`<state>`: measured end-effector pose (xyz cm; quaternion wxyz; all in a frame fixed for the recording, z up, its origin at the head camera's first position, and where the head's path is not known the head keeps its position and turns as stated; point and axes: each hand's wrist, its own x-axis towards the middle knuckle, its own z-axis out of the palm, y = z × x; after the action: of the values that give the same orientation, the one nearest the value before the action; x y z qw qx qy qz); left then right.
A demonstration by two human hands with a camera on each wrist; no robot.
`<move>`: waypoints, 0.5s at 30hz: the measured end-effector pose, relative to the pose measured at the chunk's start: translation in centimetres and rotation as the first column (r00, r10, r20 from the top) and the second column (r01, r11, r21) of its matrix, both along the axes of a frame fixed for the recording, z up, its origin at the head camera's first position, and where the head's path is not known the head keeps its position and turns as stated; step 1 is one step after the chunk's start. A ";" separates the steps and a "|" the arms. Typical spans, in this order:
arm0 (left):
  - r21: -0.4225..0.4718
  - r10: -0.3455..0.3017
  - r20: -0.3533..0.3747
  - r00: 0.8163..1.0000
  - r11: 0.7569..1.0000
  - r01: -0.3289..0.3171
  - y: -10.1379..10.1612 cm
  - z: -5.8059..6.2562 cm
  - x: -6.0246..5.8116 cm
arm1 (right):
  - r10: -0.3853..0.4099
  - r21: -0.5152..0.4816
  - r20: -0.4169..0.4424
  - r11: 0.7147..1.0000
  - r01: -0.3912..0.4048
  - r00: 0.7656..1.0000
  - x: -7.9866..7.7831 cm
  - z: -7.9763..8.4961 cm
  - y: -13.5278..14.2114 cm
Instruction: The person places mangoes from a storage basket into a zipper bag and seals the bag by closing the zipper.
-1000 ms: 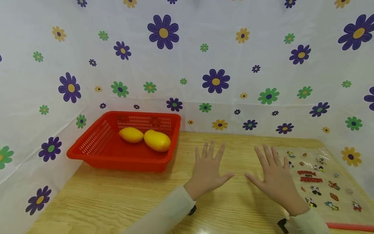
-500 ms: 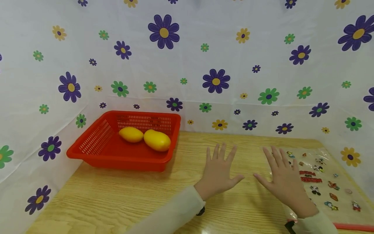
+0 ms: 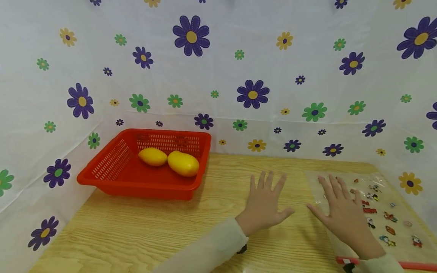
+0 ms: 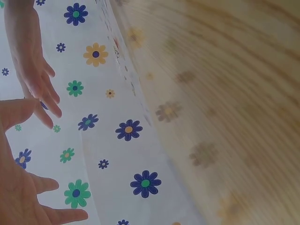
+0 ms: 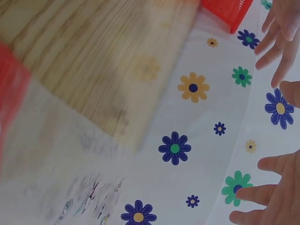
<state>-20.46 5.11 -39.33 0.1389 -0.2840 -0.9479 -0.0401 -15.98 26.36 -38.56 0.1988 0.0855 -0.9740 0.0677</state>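
Note:
My left hand [image 3: 263, 206] is held over the middle of the wooden table [image 3: 143, 231], palm down, fingers straight and spread, holding nothing. To its right, my right hand [image 3: 346, 218] has its fingers spread the same way and overlaps a clear plastic pouch [image 3: 404, 231] printed with small cartoon figures. That hand covers part of the pouch's red print. In the left wrist view both hands appear raised above the tabletop, the right hand [image 4: 30, 61] beyond the left. The right wrist view shows the pouch [image 5: 51, 164] below the right hand [image 5: 276, 197].
A red plastic basket [image 3: 143, 191] stands at the back left with two yellow mangoes [image 3: 183, 163] in it. A white flowered cloth [image 3: 218, 68] hangs behind and along both sides of the table. The pouch has a red strip [image 3: 418, 266] along its near edge.
Both hands have moved right and slightly nearer, fingers still spread. The right hand now covers more of the pouch, and its left edge shows. Basket and mangoes stay put.

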 end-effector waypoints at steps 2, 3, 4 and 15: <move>-0.004 -0.004 -0.001 1.000 1.000 0.004 0.3 0.0 0.1 | -0.006 -0.007 0.002 1.000 0.006 1.000 0.1 0.0 0.2; -0.009 -0.004 0.004 1.000 1.000 0.004 0.4 0.0 0.1 | -0.009 -0.012 0.005 1.000 0.009 1.000 0.1 -0.1 0.4; -0.014 -0.004 0.007 1.000 1.000 0.005 0.6 -0.1 0.1 | -0.012 -0.013 0.008 1.000 0.012 1.000 0.1 -0.1 0.5; -0.032 -0.059 0.028 0.998 0.998 0.060 3.0 0.0 1.0 | -0.049 -0.012 -0.008 0.999 0.049 0.999 0.5 -0.9 2.3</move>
<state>-19.48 8.10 -39.34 0.1202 -0.3138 -0.9413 -0.0325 -15.53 28.65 -39.48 0.2047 0.0610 -0.9746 0.0680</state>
